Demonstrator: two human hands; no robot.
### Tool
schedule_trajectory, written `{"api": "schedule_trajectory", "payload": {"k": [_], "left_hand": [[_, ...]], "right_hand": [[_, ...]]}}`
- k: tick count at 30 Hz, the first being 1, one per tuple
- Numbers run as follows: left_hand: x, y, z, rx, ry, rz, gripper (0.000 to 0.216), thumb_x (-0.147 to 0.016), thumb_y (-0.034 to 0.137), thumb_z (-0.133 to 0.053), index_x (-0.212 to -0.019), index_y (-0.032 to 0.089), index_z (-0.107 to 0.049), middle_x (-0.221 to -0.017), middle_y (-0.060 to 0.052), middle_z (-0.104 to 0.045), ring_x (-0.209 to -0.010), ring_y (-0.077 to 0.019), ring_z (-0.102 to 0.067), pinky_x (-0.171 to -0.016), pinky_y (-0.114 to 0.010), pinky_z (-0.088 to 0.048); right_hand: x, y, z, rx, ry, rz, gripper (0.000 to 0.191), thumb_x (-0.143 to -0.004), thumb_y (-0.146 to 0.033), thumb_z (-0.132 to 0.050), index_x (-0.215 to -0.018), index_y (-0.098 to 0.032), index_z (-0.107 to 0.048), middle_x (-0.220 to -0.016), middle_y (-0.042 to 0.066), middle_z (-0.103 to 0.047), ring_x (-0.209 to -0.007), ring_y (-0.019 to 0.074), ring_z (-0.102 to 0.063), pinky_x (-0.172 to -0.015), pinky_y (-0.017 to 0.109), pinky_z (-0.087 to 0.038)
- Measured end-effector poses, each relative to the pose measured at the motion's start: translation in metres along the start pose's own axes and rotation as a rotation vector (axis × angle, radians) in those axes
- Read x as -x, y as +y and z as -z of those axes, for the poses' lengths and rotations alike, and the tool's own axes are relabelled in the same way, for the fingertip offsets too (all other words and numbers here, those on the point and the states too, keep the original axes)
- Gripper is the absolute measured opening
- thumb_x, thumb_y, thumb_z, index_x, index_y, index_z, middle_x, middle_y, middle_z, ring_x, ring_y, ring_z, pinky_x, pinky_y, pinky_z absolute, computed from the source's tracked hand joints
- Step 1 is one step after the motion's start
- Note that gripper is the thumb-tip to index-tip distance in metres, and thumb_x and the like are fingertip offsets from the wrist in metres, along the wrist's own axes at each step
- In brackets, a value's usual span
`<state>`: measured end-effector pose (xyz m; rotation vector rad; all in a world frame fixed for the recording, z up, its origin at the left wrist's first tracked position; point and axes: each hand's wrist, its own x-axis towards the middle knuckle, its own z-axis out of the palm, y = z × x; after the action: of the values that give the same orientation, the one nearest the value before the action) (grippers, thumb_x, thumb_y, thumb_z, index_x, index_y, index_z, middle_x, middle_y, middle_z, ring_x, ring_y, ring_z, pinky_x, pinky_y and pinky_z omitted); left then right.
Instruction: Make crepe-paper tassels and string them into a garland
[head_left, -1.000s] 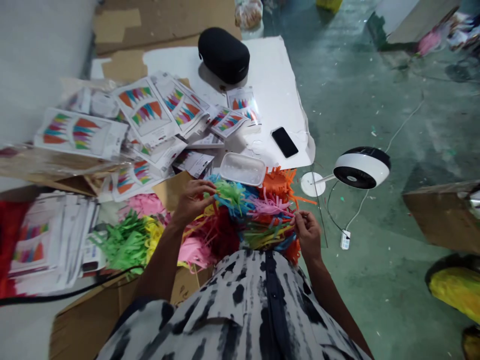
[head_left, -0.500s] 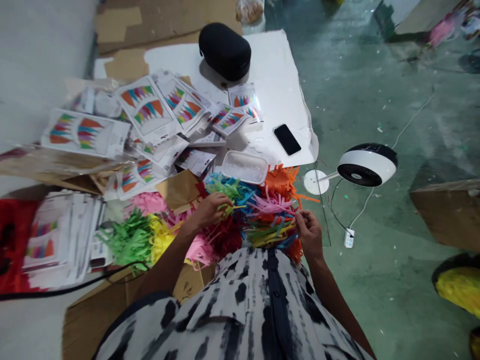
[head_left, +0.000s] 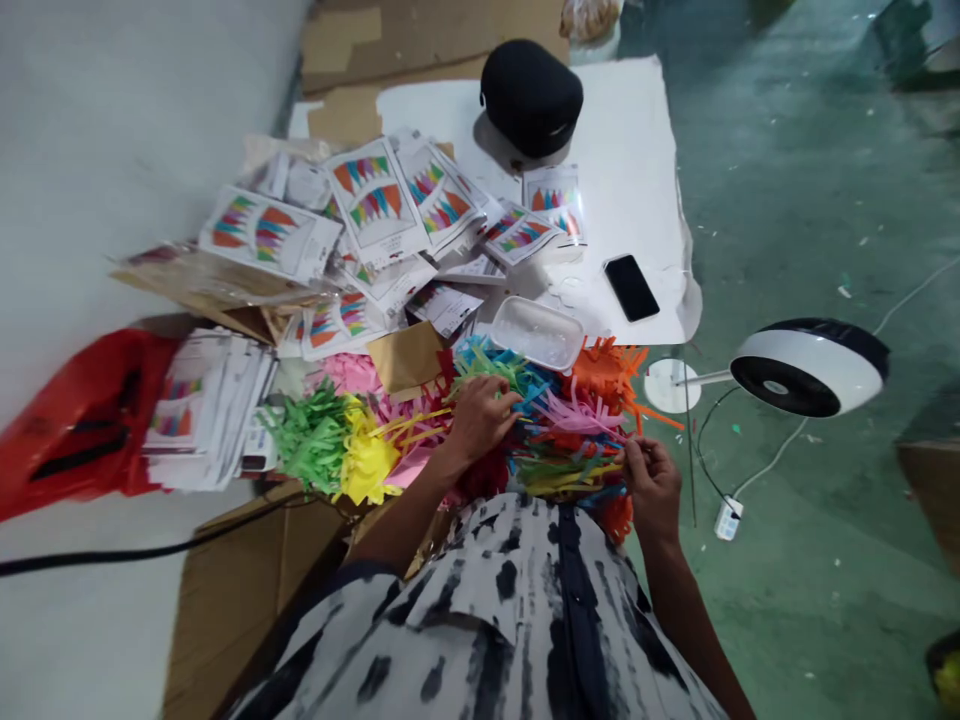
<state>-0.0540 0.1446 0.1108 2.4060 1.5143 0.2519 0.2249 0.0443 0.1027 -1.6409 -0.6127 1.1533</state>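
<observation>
My right hand (head_left: 654, 485) pinches the tip of a pink tassel (head_left: 577, 412) at the right side of a colourful pile. The fingers of my left hand (head_left: 484, 415) are curled together over the pile, beside a light green tassel (head_left: 491, 372); what they hold, if anything, is hidden. Orange tassels (head_left: 606, 375) lie above my right hand. Left of my left hand are a yellow tassel (head_left: 369, 455) and a green tassel (head_left: 307, 435). Just beyond the pile rests a shallow white plastic tray (head_left: 538, 330).
Printed packets (head_left: 375, 200) lie heaped at the upper left, near a stack of packets (head_left: 206, 410) and a red bag (head_left: 97, 420). A black case (head_left: 531, 98) and a phone (head_left: 631, 288) rest on the white table (head_left: 630, 130). A fan (head_left: 806, 368) stands at the right.
The view has turned, so everything sits farther right. My right hand is slightly lower, still pinching the pink tassel. A yellow strip that stuck out past my left fingertips no longer shows there.
</observation>
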Motion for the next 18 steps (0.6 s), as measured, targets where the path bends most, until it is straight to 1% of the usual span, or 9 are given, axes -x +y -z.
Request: {"api": "schedule_trajectory", "payload": {"k": [2,4,6,7,9,11,14,16,18], "left_hand": [[-0.003,0.001,-0.007,0.014,-0.031,-0.038,0.014,-0.091,0.027,-0.071,-0.104,0.027,-0.076,-0.121,-0.01,-0.065,-0.118,-0.0303,-0.053,-0.104,-0.048,-0.037],[-0.006,0.0,-0.017,0.042,-0.048,-0.052,0.011,-0.09,0.018,-0.07,-0.093,0.025,-0.077,-0.118,-0.01,-0.066,-0.116,-0.0297,-0.054,-0.106,-0.049,-0.036],[-0.008,-0.003,-0.025,0.085,-0.042,-0.04,0.016,-0.091,0.013,-0.066,-0.084,0.023,-0.076,-0.111,-0.011,-0.068,-0.111,-0.0291,-0.056,-0.104,-0.049,-0.036],[-0.009,-0.005,-0.027,0.113,-0.03,-0.026,0.017,-0.091,0.013,-0.065,-0.082,0.023,-0.076,-0.107,-0.011,-0.068,-0.109,-0.0292,-0.056,-0.103,-0.049,-0.037],[-0.01,-0.009,-0.026,0.179,0.01,0.01,0.016,-0.092,0.018,-0.067,-0.082,0.022,-0.077,-0.102,-0.012,-0.067,-0.106,-0.0298,-0.056,-0.1,-0.05,-0.039],[-0.011,-0.011,-0.018,0.263,0.068,0.054,0.012,-0.091,0.028,-0.071,-0.083,0.024,-0.079,-0.101,-0.01,-0.067,-0.104,-0.0296,-0.056,-0.098,-0.049,-0.04],[-0.012,-0.014,0.002,0.429,0.198,0.126,0.015,-0.089,0.039,-0.074,-0.085,0.026,-0.08,-0.099,-0.008,-0.067,-0.102,-0.027,-0.058,-0.098,-0.046,-0.043],[-0.014,-0.021,0.021,0.576,0.316,0.173,0.024,-0.09,0.048,-0.071,-0.087,0.025,-0.079,-0.098,-0.006,-0.066,-0.1,-0.0247,-0.059,-0.095,-0.042,-0.047],[-0.016,-0.031,0.04,0.745,0.443,0.215,0.039,-0.094,0.062,-0.06,-0.091,0.025,-0.075,-0.097,-0.005,-0.064,-0.094,-0.0222,-0.061,-0.086,-0.039,-0.051]], "right_hand": [[0.0,-0.002,-0.004,0.002,-0.016,0.001,0.04,-0.083,-0.055,-0.08,-0.095,-0.02,-0.065,-0.072,-0.003,-0.064,-0.058,0.0117,-0.056,-0.052,0.022,-0.045],[0.002,-0.005,-0.008,-0.001,-0.026,0.002,0.04,-0.083,-0.056,-0.08,-0.095,-0.021,-0.064,-0.072,-0.003,-0.063,-0.057,0.0115,-0.056,-0.05,0.022,-0.045],[0.003,-0.008,-0.01,-0.003,-0.032,0.002,0.039,-0.084,-0.056,-0.079,-0.094,-0.022,-0.064,-0.073,-0.003,-0.063,-0.056,0.0118,-0.056,-0.049,0.022,-0.045],[0.004,-0.009,-0.01,-0.003,-0.032,0.001,0.039,-0.085,-0.056,-0.078,-0.094,-0.022,-0.063,-0.073,-0.003,-0.063,-0.056,0.012,-0.056,-0.049,0.022,-0.046],[0.006,-0.009,-0.01,-0.001,-0.031,-0.002,0.038,-0.086,-0.056,-0.077,-0.094,-0.022,-0.063,-0.073,-0.003,-0.063,-0.056,0.0125,-0.056,-0.05,0.024,-0.047],[0.006,-0.009,-0.01,0.0,-0.03,-0.004,0.039,-0.085,-0.057,-0.077,-0.092,-0.022,-0.063,-0.072,-0.002,-0.063,-0.056,0.0129,-0.055,-0.05,0.025,-0.048],[0.006,-0.009,-0.012,-0.006,-0.035,-0.008,0.04,-0.085,-0.058,-0.077,-0.091,-0.022,-0.062,-0.072,-0.003,-0.064,-0.056,0.0132,-0.055,-0.05,0.025,-0.047],[0.005,-0.009,-0.012,-0.018,-0.037,-0.009,0.039,-0.085,-0.058,-0.077,-0.092,-0.022,-0.062,-0.071,-0.003,-0.064,-0.056,0.0131,-0.055,-0.05,0.025,-0.046],[0.003,-0.01,-0.011,-0.035,-0.037,-0.009,0.038,-0.086,-0.056,-0.076,-0.095,-0.023,-0.061,-0.071,-0.004,-0.063,-0.057,0.0124,-0.054,-0.05,0.023,-0.044]]}}
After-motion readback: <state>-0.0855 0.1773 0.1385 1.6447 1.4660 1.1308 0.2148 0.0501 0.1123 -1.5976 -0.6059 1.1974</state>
